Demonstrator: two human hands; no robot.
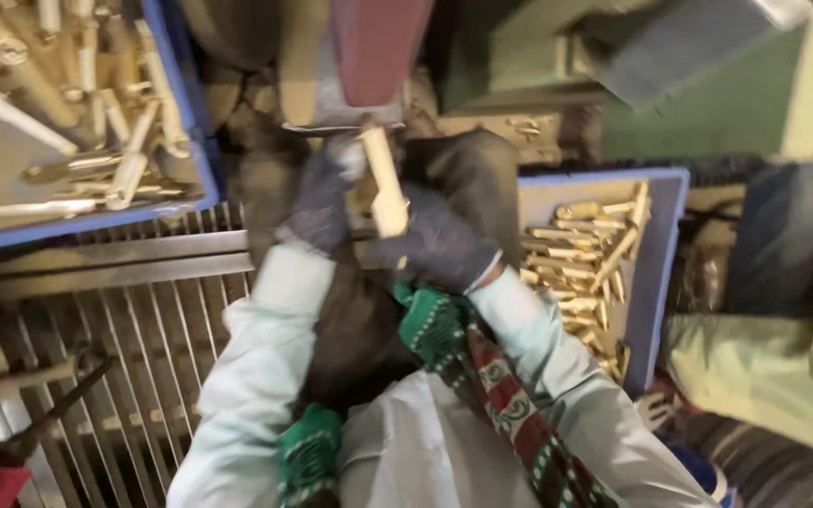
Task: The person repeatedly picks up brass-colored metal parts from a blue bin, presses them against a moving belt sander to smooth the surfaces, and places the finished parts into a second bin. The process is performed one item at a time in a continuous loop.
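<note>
Both of my hands wear dark gloves. My right hand (439, 240) grips a pale brass-coloured rod (384, 179) around its lower half. My left hand (322, 202) steadies the rod near its top. The rod stands almost upright, its upper end under a reddish machine part (373, 42). A patterned green and red scarf (467, 367) hangs below my arms.
A blue tray (185, 113) at the upper left holds several brass rods. Another blue tray (660, 254) at the right holds several shorter brass pieces. A metal grate (143, 329) lies at the lower left. Another person's pale sleeve (764, 367) is at the right.
</note>
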